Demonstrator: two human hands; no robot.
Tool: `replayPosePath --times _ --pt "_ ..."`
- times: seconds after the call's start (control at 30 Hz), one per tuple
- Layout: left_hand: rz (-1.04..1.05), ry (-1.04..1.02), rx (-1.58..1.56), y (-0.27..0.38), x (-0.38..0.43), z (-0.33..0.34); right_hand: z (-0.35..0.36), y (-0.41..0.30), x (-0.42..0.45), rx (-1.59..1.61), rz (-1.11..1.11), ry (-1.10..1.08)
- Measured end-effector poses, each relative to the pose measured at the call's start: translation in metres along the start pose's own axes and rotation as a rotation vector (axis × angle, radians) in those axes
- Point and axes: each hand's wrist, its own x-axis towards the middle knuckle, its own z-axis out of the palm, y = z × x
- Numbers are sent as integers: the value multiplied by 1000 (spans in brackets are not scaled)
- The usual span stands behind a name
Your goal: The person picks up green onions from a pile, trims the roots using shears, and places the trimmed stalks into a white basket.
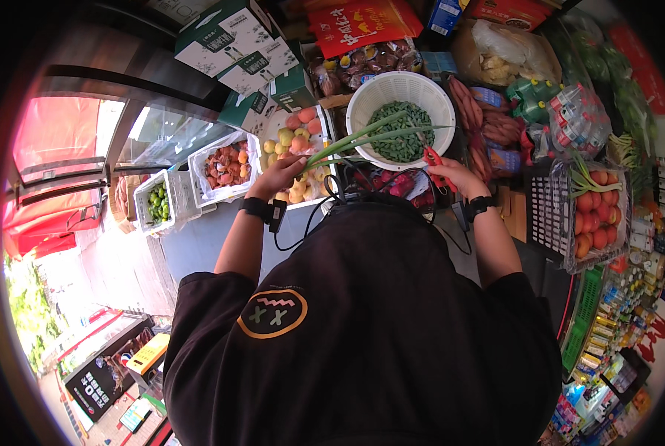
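Long green onion stalks (360, 137) are gripped at one end by my left hand (282, 174). Their far ends reach over a white plastic colander basket (355, 111). Inside the basket lies a heap of short cut green pieces (391, 142). My right hand (459, 174) is closed around the red handles of a pair of scissors (434, 161). The scissor blades point up over the basket's right side, close to the stalks; whether they touch is too small to tell. Both wrists wear black bands with devices.
A foam box of peaches and yellow fruit (299, 139) stands left of the basket, with a lined crate of reddish-brown fruit (226, 167) and a crate of limes (158, 203) beyond. Tomatoes in a crate (597, 209) sit at right. Packs of bottles (580, 120) lie behind. Black cables (310, 223) hang between my arms.
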Motion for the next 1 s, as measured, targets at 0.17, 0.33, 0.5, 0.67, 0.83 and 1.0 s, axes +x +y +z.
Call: replayPosePath --times 0.17,0.33,0.5,0.67,0.83,1.0 --pt "-43 -67 48 11 -1 3 11 -2 13 -27 -112 -42" --pt "-15 -80 22 7 4 5 17 -19 18 -252 -5 169" --pt "49 -56 -6 12 0 6 7 2 10 -80 -83 54" --pt "4 -61 -82 14 -3 10 3 9 5 13 -15 -63" --pt "-26 -122 -63 10 6 12 24 -7 13 -59 -138 -92" --pt "-59 -73 13 26 3 19 25 -16 19 -126 37 -17"
